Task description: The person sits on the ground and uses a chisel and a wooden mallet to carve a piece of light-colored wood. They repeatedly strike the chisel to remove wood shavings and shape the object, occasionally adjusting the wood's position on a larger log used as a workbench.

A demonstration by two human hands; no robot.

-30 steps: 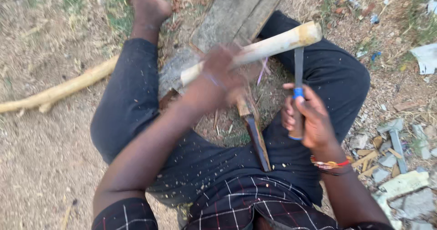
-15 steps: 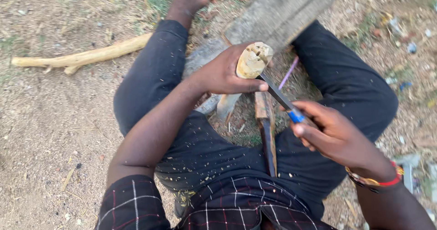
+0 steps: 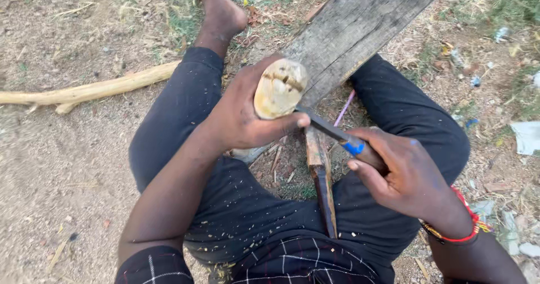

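Observation:
My left hand [image 3: 244, 112] grips a pale peeled wooden stick [image 3: 279, 88], held end-on toward the camera so its cut, cracked end shows. My right hand [image 3: 402, 168] holds a knife [image 3: 332, 133] with blue tape on its handle; the dark blade touches the lower side of the stick near my left thumb. A red bead bracelet [image 3: 461, 228] circles my right wrist. I sit on the ground in dark trousers [image 3: 236, 205] speckled with wood shavings.
A weathered grey plank [image 3: 360, 31] runs between my legs toward the upper right. A narrow dark wood piece [image 3: 322, 180] lies in front of my lap. A long pale branch [image 3: 90, 90] lies on the dirt at left. Stones and litter scatter at right.
The stick has turned from lying across the plank to pointing end-on at the camera. My right hand brought the knife from upright beside it to the stick's lower edge.

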